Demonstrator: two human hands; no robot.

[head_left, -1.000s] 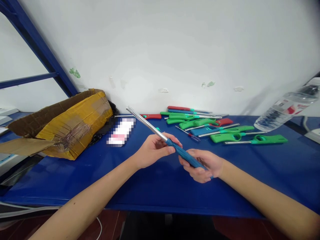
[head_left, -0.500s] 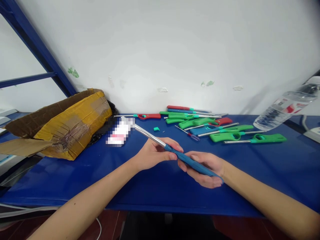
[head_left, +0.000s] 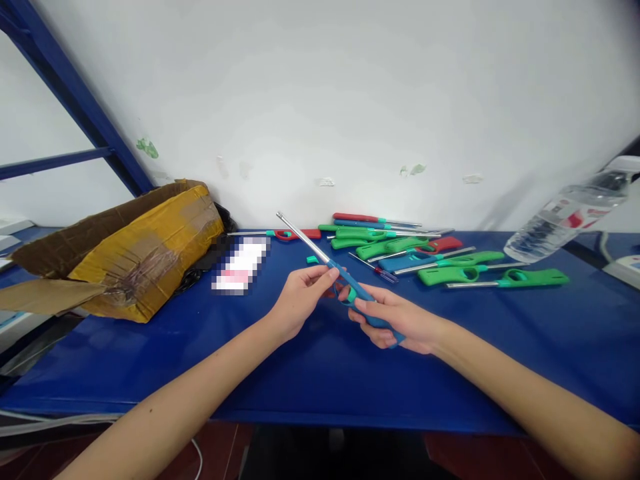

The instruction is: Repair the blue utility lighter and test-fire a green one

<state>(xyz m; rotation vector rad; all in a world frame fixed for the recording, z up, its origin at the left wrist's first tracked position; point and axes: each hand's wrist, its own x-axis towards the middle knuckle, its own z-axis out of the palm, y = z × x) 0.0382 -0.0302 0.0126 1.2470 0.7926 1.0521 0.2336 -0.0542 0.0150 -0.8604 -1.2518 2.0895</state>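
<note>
hands [head_left: 296, 303] [head_left: 400, 320] gripping blue lighter [head_left: 346, 276], bottle label [head_left: 573, 212] red and white, lettering illegible

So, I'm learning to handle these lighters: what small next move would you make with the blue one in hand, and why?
I'd probably ease the right grip forward to the teal trigger: it wraps the blue lighter just behind that trigger, while the left grip pinches it near the base of the metal tube, whose tip points away from both.

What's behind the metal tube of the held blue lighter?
Behind the metal tube are the white wall, a red-handled lighter and the blue table; the strip of that lighter which the tube crosses is covered.
</note>
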